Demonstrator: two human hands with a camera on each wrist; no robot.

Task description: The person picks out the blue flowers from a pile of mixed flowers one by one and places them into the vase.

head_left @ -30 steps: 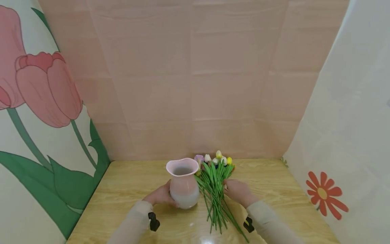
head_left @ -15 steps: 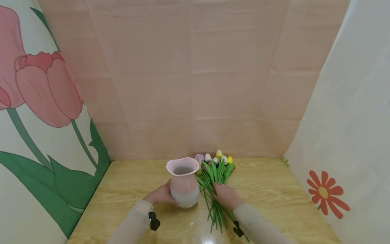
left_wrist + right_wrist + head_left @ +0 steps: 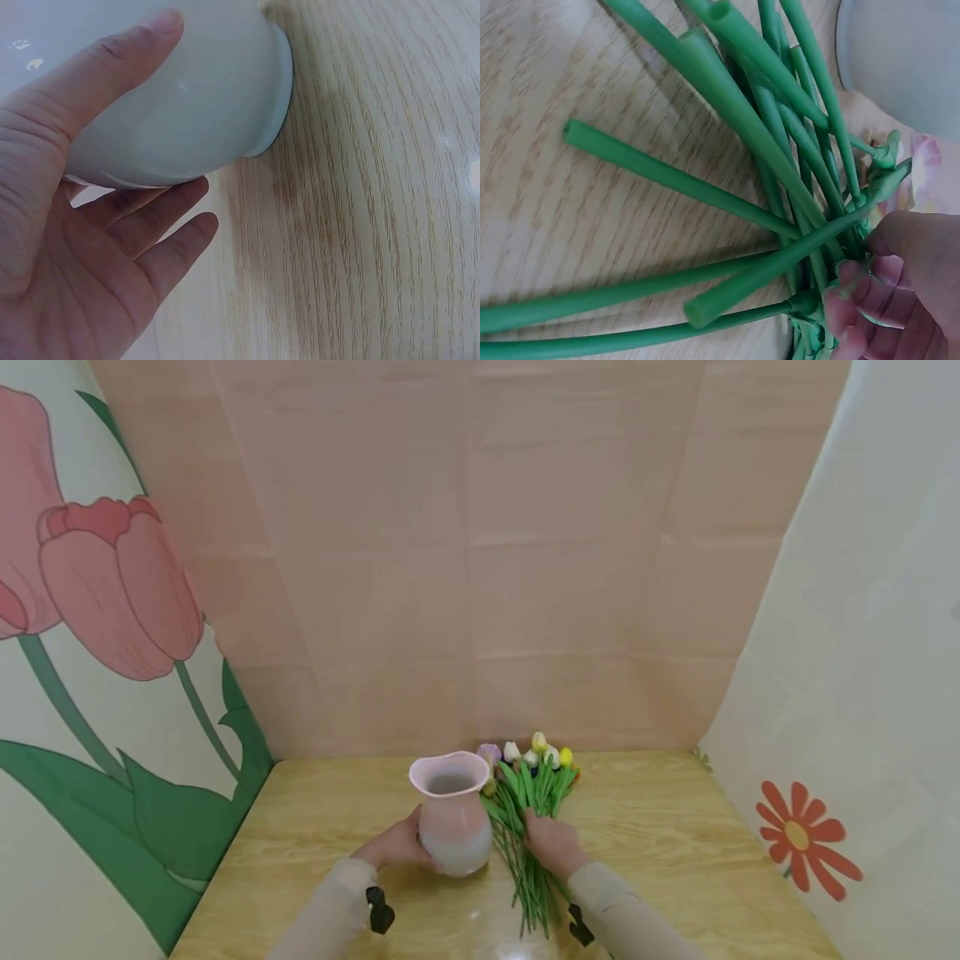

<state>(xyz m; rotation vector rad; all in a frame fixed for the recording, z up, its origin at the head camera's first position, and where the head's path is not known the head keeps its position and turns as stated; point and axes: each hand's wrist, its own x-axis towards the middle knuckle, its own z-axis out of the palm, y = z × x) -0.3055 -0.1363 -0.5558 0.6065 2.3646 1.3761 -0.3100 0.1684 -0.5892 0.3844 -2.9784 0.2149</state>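
Observation:
A pink-to-white vase [image 3: 454,827] with a wavy rim is in the middle of the head view, its mouth facing up. My left hand [image 3: 397,843] holds its left side. In the left wrist view the thumb [image 3: 112,64] lies across the vase's pale belly, with the fingers [image 3: 176,251] around the other side. Right of the vase, a bunch of artificial tulips [image 3: 532,785] lies with the blooms away from me and green stems [image 3: 735,112] towards me. My right hand [image 3: 553,843] pinches a stem among them; the other fingers are curled, partly hidden by stems.
The wooden table [image 3: 322,810] meets a pink backdrop [image 3: 472,610] just behind the blooms. A tulip-printed panel [image 3: 112,585] stands on the left, and a white panel [image 3: 862,693] with a red flower on the right.
My right hand has moved left from the bunch's right edge onto its stems, and its fingers have taken hold of a stem. The left hand and vase stay nearly in place.

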